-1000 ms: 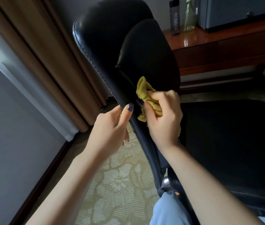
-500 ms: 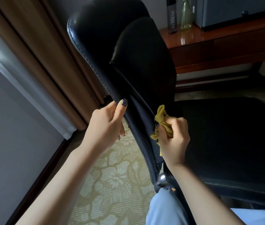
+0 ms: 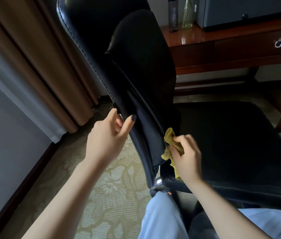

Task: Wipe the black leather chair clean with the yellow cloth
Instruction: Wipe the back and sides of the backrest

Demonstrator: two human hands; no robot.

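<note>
While the left hand [image 3: 108,140] pinches the black leather chair [image 3: 136,83] (backrest edge), the right hand [image 3: 186,156] grips the yellow cloth [image 3: 168,138].

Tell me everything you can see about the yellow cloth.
The yellow cloth is a small mustard-coloured rag of soft, crumpled fabric, bunched in the grip of the right hand. It is pressed against the lower edge of the black leather chair backrest, near the seat. One end pokes up; another hangs below the hand.

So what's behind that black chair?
Behind the black leather chair stands a wooden desk carrying a dark bottle, a green glass bottle and a grey box. The backrest hides the desk's left end.
</note>
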